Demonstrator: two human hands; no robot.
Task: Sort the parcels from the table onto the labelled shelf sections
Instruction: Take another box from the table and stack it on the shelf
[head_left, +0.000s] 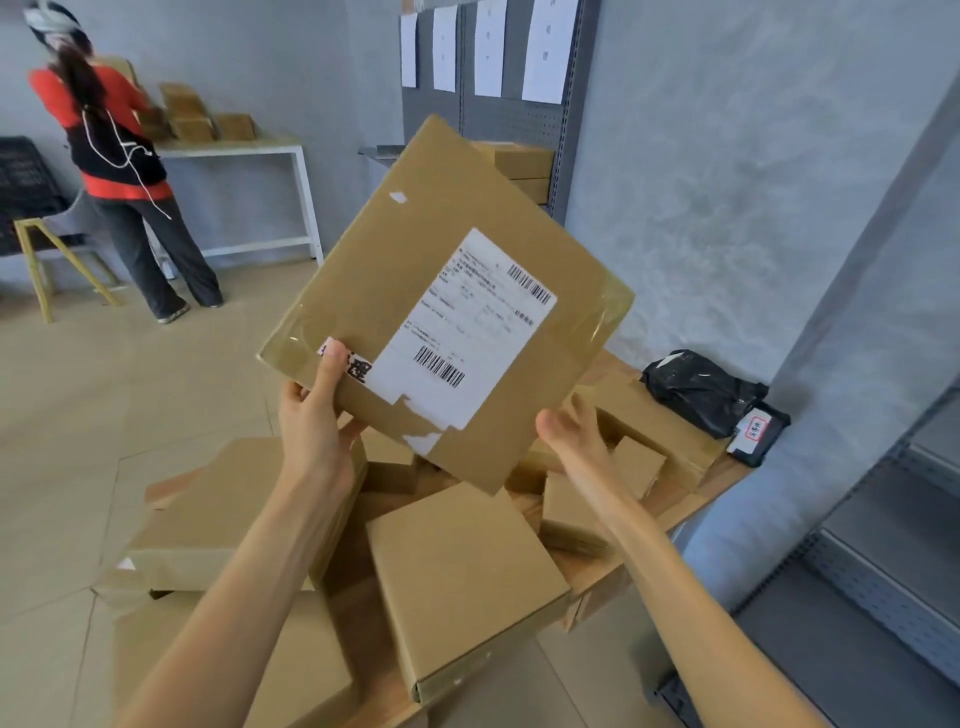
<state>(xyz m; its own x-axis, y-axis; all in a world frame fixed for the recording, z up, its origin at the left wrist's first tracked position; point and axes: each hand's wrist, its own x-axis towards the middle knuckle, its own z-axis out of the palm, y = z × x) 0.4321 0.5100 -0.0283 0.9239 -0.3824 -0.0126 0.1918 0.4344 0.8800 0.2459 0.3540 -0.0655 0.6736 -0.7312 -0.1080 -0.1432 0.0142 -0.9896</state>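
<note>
Pinching the near-left corner of the flat cardboard parcel (447, 301), your left hand (317, 415) is carrying it alone, thumb pressed over the printed strip beside the shipping label (462, 332) and fingers curled behind the board. Your right hand (571, 436) is hovering just under the near-right edge, fingers spread and holding nothing. You are holding the parcel tilted in the air above the pile of boxes (462, 577) on the surface (722, 473), label facing you. Since one corner pinch is keeping it up without sagging, it is probably light and stiff, though the glossy tape along its edges may be slick. Bringing your right palm under the opposite edge would likely be steadying it better. Beyond it, far in the scene, the shelf (540, 119) with paper labels is waiting.
</note>
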